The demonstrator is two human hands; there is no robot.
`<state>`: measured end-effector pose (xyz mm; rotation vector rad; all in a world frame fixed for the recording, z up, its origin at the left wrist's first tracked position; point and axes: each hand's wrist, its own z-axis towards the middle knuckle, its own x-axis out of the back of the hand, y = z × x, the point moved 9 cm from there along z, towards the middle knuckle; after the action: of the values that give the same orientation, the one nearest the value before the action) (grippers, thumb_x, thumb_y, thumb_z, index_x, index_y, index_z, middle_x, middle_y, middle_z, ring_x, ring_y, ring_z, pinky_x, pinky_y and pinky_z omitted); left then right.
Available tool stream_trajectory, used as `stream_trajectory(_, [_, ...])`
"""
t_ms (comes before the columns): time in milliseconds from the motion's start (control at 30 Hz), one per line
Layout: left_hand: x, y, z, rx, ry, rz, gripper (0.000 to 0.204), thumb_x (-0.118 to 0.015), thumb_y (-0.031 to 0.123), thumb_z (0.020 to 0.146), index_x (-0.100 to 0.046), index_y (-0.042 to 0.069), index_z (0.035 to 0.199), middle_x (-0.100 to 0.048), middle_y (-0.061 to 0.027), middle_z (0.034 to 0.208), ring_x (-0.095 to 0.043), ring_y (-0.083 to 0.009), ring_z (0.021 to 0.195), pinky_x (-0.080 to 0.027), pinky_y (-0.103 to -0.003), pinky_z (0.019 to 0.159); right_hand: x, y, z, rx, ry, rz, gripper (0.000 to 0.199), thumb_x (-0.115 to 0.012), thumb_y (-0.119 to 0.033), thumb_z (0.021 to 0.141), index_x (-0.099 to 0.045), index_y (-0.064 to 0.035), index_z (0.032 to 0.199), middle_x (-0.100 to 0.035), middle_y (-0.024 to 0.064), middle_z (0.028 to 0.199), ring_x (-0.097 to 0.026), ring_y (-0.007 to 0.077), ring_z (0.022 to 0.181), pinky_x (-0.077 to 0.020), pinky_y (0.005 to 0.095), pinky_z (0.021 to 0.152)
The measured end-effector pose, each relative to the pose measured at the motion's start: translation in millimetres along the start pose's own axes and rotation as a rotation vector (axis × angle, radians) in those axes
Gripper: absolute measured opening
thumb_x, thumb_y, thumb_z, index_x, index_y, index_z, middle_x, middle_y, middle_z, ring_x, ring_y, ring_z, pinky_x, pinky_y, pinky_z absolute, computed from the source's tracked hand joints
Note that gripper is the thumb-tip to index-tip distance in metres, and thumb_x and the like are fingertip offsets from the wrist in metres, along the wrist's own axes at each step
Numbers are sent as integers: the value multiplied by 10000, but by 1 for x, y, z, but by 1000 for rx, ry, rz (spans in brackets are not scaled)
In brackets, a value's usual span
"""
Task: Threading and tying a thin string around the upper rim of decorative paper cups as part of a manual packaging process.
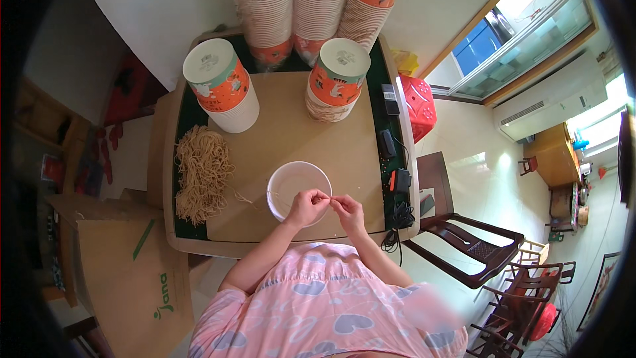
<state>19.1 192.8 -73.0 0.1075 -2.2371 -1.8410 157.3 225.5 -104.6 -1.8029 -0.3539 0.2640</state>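
Observation:
An open white paper bucket (277,182) stands at the near middle of the table, a thin beige strand showing at its left side. Over the bucket's right rim, my left hand (309,207) and my right hand (348,213) meet with their fingertips pinched together. Whatever lies between the fingertips is too small to make out. To the left, a tangled heap of beige cords (202,176) rests on the table, with a few loose ends (242,197) trailing toward the bucket.
Upside-down orange-and-white paper buckets stand in a left stack (225,93) and a right stack (338,86). Tall bucket stacks (324,7) rise behind. Black adapters and cables (399,181) line the right edge. A cardboard box (132,272) sits left, a dark wooden chair (474,245) right.

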Motion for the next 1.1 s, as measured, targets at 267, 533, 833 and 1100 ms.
stream_trajectory(267, [2,10,-1,-27,27,38,95,-640,97,760,-632,4,779,-617,-39,621,-535,-63,553,-440,-232,519,1,2,2,15,15,7,155,-631,-125,831,-631,14,900,-630,20,766,-550,58,690,-441,187,611])
stream_trajectory(533, [-6,-29,3,112,-52,-248,93,-600,68,803,-617,-17,838,-620,-18,745,-549,-58,668,-449,-202,598,-6,-9,-3,-51,11,32,158,-619,-143,839,-622,6,893,-602,-4,755,-516,59,670,-415,183,605])
stream_trajectory(833, [-10,-31,-2,285,-103,-450,87,-609,76,810,-629,3,853,-618,-14,756,-542,-58,661,-442,-191,585,-8,-7,-1,-42,-10,94,128,-565,-115,865,-586,11,856,-599,25,759,-523,84,676,-428,207,631])
stream_trajectory(1100, [-13,-41,-4,389,-135,-489,99,-615,142,817,-640,51,845,-517,50,603,-403,-16,469,-302,-171,404,-9,-4,1,-46,-32,138,146,-547,-125,880,-591,14,877,-598,32,775,-529,89,703,-433,215,644])
